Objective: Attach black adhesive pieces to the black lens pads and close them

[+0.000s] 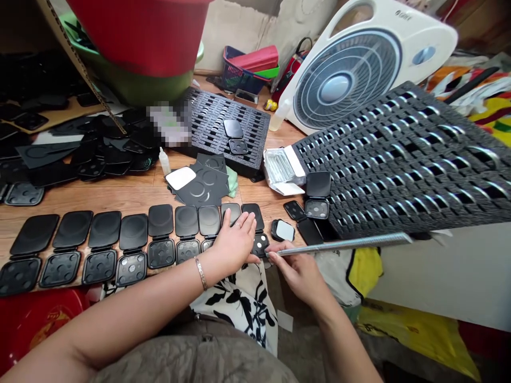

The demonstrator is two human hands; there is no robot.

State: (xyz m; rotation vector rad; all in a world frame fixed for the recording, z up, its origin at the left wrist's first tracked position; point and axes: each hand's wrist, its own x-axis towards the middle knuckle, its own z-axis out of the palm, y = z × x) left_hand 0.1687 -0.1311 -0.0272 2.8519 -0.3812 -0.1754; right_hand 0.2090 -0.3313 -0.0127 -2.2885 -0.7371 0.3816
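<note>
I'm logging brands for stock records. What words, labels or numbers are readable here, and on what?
No text reads clearly.
Fan: small grey mark near its top edge, too small to read.
Patch beside the black tray: blurred, unreadable.
Red item, lower left: gold print, too indistinct to read.

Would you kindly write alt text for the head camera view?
A left hand rests flat on the right end of a row of open black cases on a wooden table; the right hand pinches a thin metal strip.

- Hinged cases [104, 244]: black plastic, matt, smooth.
- Table [131, 194]: wood, visible grain, low sheen.
- Strip [343, 243]: bright metal, polished.
- Slotted tray [403, 159]: black plastic, glossy ribs.
- Fan [399, 37]: white plastic, glossy.
</note>
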